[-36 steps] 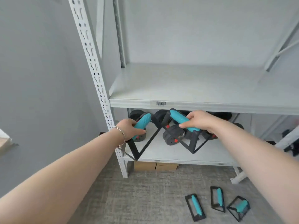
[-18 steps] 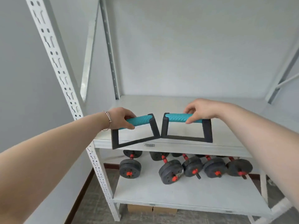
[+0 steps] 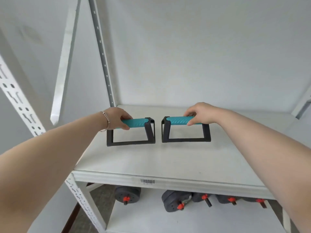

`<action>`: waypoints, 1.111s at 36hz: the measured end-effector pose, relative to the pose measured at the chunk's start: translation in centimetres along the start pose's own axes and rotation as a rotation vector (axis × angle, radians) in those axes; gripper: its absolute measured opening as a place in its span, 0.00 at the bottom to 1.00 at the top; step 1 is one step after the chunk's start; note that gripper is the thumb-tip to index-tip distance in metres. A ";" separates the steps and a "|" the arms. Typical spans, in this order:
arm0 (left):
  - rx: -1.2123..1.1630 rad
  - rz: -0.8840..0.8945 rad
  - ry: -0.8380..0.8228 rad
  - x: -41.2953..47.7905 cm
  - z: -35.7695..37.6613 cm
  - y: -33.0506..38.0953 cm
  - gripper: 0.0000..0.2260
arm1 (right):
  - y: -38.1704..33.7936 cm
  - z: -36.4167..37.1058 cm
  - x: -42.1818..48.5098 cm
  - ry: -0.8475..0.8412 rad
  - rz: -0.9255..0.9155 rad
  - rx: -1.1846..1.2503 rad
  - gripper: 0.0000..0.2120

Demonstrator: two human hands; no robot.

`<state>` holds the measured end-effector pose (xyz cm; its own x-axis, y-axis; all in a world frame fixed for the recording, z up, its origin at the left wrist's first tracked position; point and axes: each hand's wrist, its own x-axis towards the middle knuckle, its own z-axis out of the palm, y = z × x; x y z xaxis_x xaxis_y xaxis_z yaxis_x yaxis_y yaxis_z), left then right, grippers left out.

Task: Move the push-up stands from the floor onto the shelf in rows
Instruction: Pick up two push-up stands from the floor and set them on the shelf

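Observation:
Two push-up stands with black frames and teal grips stand upright side by side on the white shelf board [image 3: 161, 162], a small gap between them. My left hand [image 3: 116, 118] is closed around the left end of the left stand's [image 3: 136, 130] teal grip. My right hand [image 3: 200, 113] pinches the right part of the right stand's [image 3: 181, 130] grip from above. Both frames rest flat on the board, toward its back half.
Several black dumbbells [image 3: 176, 200] with red collars lie on the lower shelf. A white perforated upright [image 3: 20, 105] stands at the left, a grey upright [image 3: 102, 52] at the back corner. The wall closes the shelf behind.
Both hands carried the stands up from in front of the lower shelf and forward onto the upper board, where they now stand. The floor and the stands left on it have dropped out of view.

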<state>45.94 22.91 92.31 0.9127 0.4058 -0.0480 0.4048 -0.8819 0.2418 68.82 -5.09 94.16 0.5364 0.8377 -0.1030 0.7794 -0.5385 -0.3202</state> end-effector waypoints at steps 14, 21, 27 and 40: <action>-0.118 0.044 0.008 13.1 -0.2 -5.6 0.16 | 0.1 1.0 11.8 0.084 0.100 0.021 0.16; -0.135 0.043 -0.034 18.5 -0.5 -6.5 0.13 | 1.4 1.4 16.1 0.095 0.092 -0.003 0.16; -0.161 -0.001 -0.064 22.1 0.6 -8.5 0.14 | 3.5 2.4 20.0 0.049 0.084 0.033 0.15; -0.195 -0.042 -0.081 26.4 0.8 -11.1 0.12 | 6.8 2.1 25.7 -0.018 0.089 0.122 0.16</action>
<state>65.56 43.18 87.59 0.8999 0.4135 -0.1383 0.4314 -0.7981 0.4206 87.22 12.97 87.38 0.5948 0.7892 -0.1529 0.6833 -0.5965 -0.4210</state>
